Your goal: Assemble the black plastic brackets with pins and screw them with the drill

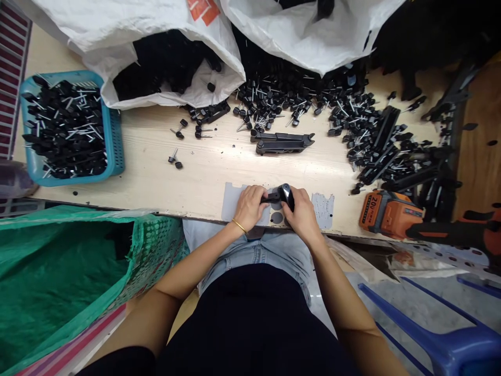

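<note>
At the front edge of the table, my left hand [249, 206] is closed on one end of a black plastic part. Across from it, my right hand [302, 213] grips a shiny black arm [287, 196] with a rounded end. The two black pieces meet between my hands; whether they are joined I cannot tell. Below them lies a grey plate [230, 201] with round holes, partly covered by my hands. Farther back on the table rests a pair of long black bracket-like parts [284, 143].
Black-headed screws [270, 99] are heaped at the back and right. At left stands a blue basket [117, 136] of similar screws. White sacks [94, 26] with black parts line the back. An orange power tool [391, 215] lies at right, a green sack [152, 250] below left.
</note>
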`<state>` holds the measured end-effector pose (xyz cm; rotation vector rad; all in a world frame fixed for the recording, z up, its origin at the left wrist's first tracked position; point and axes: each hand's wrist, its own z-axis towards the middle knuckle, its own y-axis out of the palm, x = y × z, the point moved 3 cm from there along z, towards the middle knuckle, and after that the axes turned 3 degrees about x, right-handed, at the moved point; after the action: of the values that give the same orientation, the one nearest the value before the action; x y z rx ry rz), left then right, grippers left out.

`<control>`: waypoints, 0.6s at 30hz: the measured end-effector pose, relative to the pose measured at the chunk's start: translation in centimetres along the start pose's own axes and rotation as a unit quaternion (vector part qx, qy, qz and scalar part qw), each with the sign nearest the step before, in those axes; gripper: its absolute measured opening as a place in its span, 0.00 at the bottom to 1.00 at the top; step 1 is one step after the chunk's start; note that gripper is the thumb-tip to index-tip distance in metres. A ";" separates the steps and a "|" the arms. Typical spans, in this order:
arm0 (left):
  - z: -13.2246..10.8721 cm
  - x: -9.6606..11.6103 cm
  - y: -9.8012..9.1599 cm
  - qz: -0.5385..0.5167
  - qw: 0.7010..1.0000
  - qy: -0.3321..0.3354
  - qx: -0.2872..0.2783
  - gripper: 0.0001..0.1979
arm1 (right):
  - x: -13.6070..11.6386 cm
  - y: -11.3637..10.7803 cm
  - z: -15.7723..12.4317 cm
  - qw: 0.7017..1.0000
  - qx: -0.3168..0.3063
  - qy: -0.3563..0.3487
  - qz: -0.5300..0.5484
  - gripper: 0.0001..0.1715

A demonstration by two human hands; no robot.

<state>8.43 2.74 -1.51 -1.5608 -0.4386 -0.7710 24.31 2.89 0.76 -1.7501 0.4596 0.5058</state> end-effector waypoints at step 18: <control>0.3 -0.1 2.2 0.067 0.977 0.124 0.161 0.15 | 0.1 1.2 0.1 0.999 0.029 -0.039 0.022 0.27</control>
<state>9.90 2.71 -3.13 -1.1633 -0.2555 -0.7378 23.75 2.74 -0.28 -1.6620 0.4538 0.5856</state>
